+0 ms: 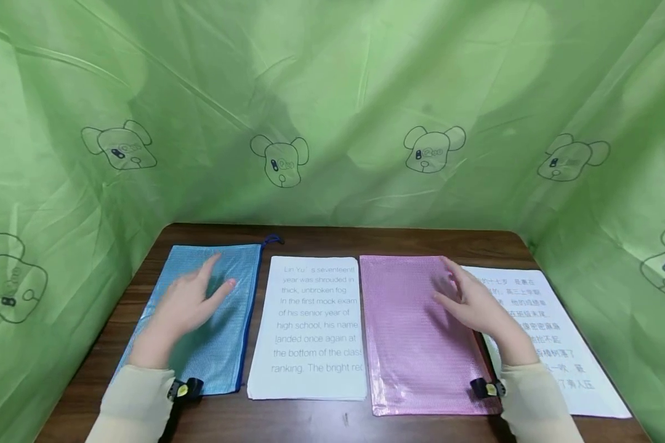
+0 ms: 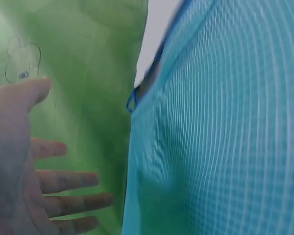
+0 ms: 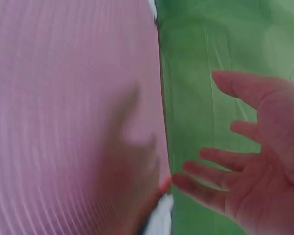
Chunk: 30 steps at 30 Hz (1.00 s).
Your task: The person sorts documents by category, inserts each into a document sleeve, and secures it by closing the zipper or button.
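My left hand (image 1: pixel 185 304) hovers over a blue mesh zipper pouch (image 1: pixel 216 344) with a dark blue edge, its fingers extended and nothing in them. The same pouch (image 2: pixel 225 127) fills the right side of the left wrist view, apart from the fingers. Above the right part of a pink mesh pouch (image 1: pixel 410 344) is my right hand (image 1: pixel 473 301), fingers spread and holding nothing. In the right wrist view a hand shadow falls on the pink pouch (image 3: pixel 63 112). A stack of English-printed paper (image 1: pixel 316 326) lies between the pouches.
White sheets with Chinese print (image 1: pixel 565 344) lie at the right, partly under the pink pouch's edge. A blue pull loop (image 1: pixel 273 239) sticks out from the blue pouch's top corner. Green cloth (image 1: pixel 332 111) with bear outlines surrounds the dark wooden table (image 1: pixel 310 424).
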Available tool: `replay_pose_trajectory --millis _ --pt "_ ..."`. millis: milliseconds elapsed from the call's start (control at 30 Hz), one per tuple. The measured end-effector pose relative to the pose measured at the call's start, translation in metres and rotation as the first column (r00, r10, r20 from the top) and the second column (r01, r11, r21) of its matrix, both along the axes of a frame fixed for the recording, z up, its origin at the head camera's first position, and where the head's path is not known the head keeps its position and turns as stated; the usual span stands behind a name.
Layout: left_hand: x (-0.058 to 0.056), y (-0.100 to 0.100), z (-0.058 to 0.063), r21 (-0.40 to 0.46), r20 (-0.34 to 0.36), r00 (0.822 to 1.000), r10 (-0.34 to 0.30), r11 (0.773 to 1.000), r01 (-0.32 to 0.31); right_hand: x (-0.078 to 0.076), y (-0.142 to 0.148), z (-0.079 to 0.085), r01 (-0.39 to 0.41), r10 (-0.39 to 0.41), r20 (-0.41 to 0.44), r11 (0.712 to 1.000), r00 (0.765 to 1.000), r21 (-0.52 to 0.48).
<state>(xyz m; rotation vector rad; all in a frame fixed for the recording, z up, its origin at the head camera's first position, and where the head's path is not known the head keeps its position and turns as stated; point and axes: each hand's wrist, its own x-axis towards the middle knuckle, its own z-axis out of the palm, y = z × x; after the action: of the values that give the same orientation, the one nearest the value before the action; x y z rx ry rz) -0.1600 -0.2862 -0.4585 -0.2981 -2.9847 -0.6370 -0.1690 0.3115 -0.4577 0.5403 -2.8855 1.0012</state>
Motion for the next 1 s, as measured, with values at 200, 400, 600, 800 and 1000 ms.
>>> replay_pose_trajectory --millis 200,400,600,800,1000 --pt "0.002 0.023 -0.003 0.135 0.043 0.999 -0.001 0.991 -0.005 0.003 -0.045 -0.006 0.039 -0.027 0.069 0.984 0.997 -0.174" --pt "-0.001 0.040 0.001 0.245 0.104 0.995 0.012 0.969 -0.037 0.000 -0.093 0.000 0.060 -0.023 0.174 0.975 0.984 -0.213" --pt "-0.003 0.050 0.000 0.366 0.205 0.978 -0.027 0.929 -0.051 0.001 -0.129 -0.004 0.043 0.018 0.234 0.966 0.972 -0.254" --pt "0.000 0.050 -0.005 0.394 0.291 0.953 -0.078 0.918 -0.045 0.008 -0.142 -0.020 0.003 0.068 0.252 0.962 0.965 -0.272" --pt "0.003 0.052 -0.007 0.422 0.341 0.931 -0.131 0.906 -0.027 0.011 -0.146 -0.032 -0.016 0.104 0.293 0.957 0.950 -0.290"
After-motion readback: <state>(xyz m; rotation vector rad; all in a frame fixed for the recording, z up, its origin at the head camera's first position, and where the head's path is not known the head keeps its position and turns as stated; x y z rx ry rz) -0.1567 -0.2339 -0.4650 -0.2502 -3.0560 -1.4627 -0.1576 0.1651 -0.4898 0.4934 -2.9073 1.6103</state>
